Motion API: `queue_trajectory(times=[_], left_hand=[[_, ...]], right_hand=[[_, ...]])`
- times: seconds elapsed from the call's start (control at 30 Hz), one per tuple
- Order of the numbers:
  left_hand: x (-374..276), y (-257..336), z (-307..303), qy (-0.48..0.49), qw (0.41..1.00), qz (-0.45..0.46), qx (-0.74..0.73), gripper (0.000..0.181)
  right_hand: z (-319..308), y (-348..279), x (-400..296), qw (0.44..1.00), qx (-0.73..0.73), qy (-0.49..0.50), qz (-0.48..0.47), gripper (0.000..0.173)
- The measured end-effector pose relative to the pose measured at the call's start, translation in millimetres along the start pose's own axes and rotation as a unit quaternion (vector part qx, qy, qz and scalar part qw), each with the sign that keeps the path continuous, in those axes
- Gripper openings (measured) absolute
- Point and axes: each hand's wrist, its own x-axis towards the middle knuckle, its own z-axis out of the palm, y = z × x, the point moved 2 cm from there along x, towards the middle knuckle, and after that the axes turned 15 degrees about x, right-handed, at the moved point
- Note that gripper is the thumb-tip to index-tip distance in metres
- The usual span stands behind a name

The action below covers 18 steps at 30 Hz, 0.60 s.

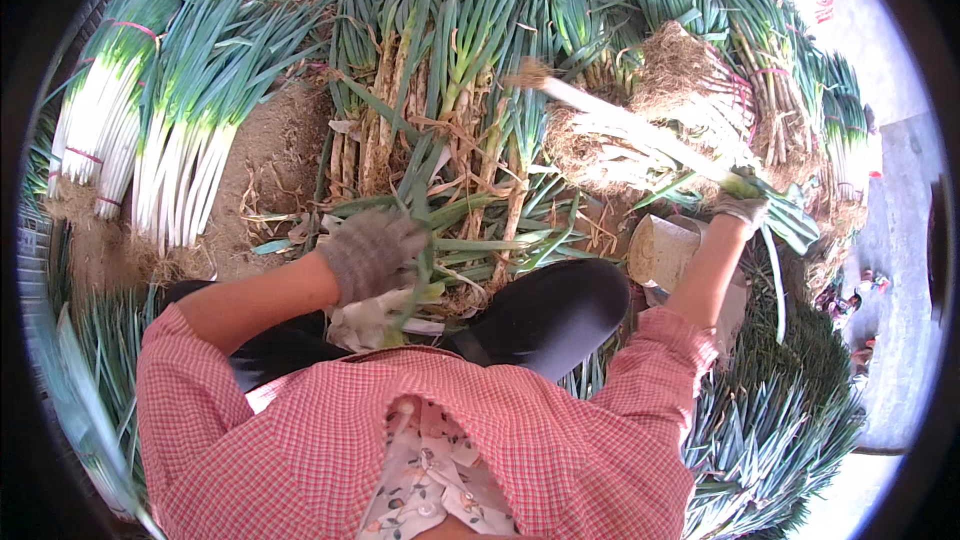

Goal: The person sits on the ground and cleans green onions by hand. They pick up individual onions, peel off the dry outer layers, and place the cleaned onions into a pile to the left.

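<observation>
My right hand [741,207], in a knit glove, grips a large green onion [637,124] near its leafy end. The white shaft slants up to the left, its roots at the far tip. My left hand [377,249], in a grey-brown knit glove, is blurred over the space before my lap. A long green leaf [424,240] runs beside its fingers; whether it is held, I cannot tell. Untrimmed onions [457,112] with dry brown skins lie in front of me. Stripped leaves [480,240] are heaped around their lower ends.
Cleaned white-stalked onions [184,172] lie at left beside a bundle tied with pink bands [112,90]. Tied bundles [772,90] with brown roots are stacked at the right. A pale cylindrical object [660,251] stands by my right forearm. More green leaves [757,435] spread at lower right.
</observation>
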Motion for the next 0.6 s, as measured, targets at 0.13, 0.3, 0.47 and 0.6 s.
queue_trajectory(times=[0.13,0.3,0.47,0.6], left_hand=[[48.1,-16.8,-99.3,0.346,0.915,-0.088,0.186,0.054],[80.1,-103.0,-54.9,0.283,0.935,-0.164,0.136,0.044],[-3.8,-139.7,-28.5,0.1,0.975,-0.112,-0.165,0.032],[-89.6,-179.9,25.2,0.15,0.914,-0.147,-0.347,0.038]], right_hand=[[-15.1,40.7,-15.6,0.993,0.02,-0.02,0.116,0.027],[34.7,133.4,-96.4,0.979,0.021,-0.023,0.199,0.033],[62.4,209.0,-144.2,0.924,-0.012,-0.107,0.367,0.061],[94.7,316.1,-206.0,0.879,0.036,-0.038,0.473,0.074]])
